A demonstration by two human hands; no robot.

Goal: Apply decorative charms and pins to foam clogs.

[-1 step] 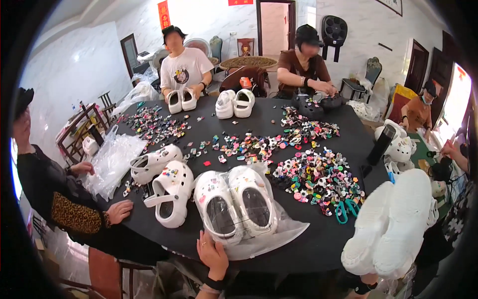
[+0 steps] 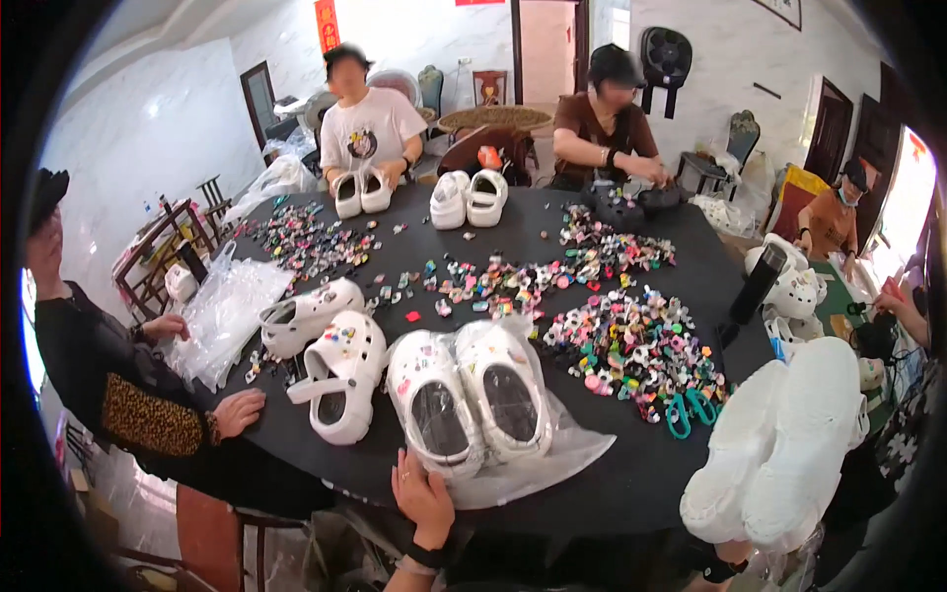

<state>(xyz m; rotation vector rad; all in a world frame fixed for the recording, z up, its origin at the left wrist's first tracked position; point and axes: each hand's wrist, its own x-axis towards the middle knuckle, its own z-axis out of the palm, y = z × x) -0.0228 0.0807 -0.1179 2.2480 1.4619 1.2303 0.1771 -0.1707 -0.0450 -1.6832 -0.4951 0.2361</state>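
My left hand point(image 2: 424, 501) lies at the near table edge, fingers extended against the heel of a pair of white clogs point(image 2: 432, 434) in a clear plastic bag point(image 2: 552, 474). Colourful charms decorate the toes of this pair. At the lower right, my right hand point(image 2: 732, 555) holds up another pair of white clogs point(image 2: 789, 454), soles facing me; the shoes cover most of its fingers. Just left of the bagged pair, a loose white clog point(image 2: 340, 370) with charms and a strap stands beside a second white clog point(image 2: 311, 314).
Piles of small colourful charms point(image 2: 631, 345) cover the middle of the black table point(image 2: 473, 247). A black bottle point(image 2: 758, 284) stands at right. One person point(image 2: 109, 375) stands at left by plastic bags point(image 2: 222, 316); two people point(image 2: 370, 128) work across the table with clogs.
The view shifts very slightly. My left hand stays by the bagged clogs, and my right hand keeps the other pair raised.
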